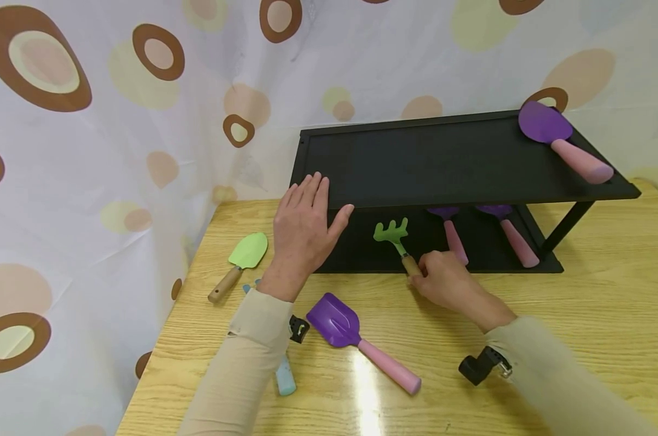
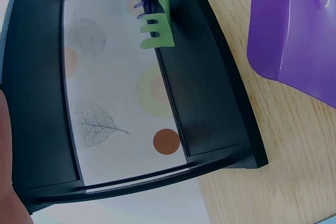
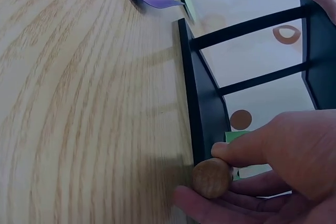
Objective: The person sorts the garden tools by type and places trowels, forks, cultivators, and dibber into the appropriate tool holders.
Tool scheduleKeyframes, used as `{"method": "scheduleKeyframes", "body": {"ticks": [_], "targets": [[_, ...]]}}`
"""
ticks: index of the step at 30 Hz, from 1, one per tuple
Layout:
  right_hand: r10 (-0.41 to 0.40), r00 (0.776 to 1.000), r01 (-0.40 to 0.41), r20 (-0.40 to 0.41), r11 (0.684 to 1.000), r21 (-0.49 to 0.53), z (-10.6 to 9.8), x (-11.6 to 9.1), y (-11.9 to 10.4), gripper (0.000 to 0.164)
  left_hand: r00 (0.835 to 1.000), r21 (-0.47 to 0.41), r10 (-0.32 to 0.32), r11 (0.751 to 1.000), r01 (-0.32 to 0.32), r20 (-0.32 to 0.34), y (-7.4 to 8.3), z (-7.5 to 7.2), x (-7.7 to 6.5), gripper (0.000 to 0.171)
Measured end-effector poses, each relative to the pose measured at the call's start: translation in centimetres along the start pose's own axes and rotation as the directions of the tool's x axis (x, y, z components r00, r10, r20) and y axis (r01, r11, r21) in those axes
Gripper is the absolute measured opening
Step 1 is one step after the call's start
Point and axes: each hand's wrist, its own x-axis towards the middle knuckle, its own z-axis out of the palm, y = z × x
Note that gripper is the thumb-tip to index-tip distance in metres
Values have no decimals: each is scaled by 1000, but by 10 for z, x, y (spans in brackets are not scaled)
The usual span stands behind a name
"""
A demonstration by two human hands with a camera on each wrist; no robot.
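My right hand (image 1: 445, 278) grips the wooden handle of a green hand rake (image 1: 392, 233), whose tines reach in over the lower shelf of the black two-tier rack (image 1: 416, 163). In the right wrist view, thumb and fingers close round the handle's round wooden end (image 3: 212, 178). My left hand (image 1: 307, 227) rests with straight fingers on the left front of the rack's top shelf. To the right of the rake, two purple tools with pink handles (image 1: 519, 243) lie on the lower shelf. A purple scoop (image 1: 545, 123) with a pink handle lies on the top shelf's right end.
On the wooden table, a purple shovel (image 1: 336, 321) with a pink handle lies between my forearms. A green trowel (image 1: 249, 250) is to the left. A light blue tool (image 1: 285, 376) is partly hidden under my left forearm. A patterned curtain (image 1: 143, 121) hangs behind.
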Motion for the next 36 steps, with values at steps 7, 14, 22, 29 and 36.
{"method": "scheduleKeyframes", "body": {"ticks": [7,14,22,29,36], "targets": [[64,998,-64,0,996,67,7,2,-2,24,1000,0,-3,1000,3,-3,0,2,0,70],[91,995,-96,41,982,165,10,-3,0,40,1000,-7,1,1000,-1,1,1,0,0,70],[6,995,-19,102,992,125,13,-5,-2,65,1000,-8,-1,1000,1,-6,0,1,0,70],[-69,997,66,36,993,96,20,-6,-1,52,1000,-5,-14,1000,14,10,0,1,-1,71],[-83,992,89,-98,994,62,19,-16,-2,36,1000,-5,-6,1000,6,2,0,1,0,70]]}}
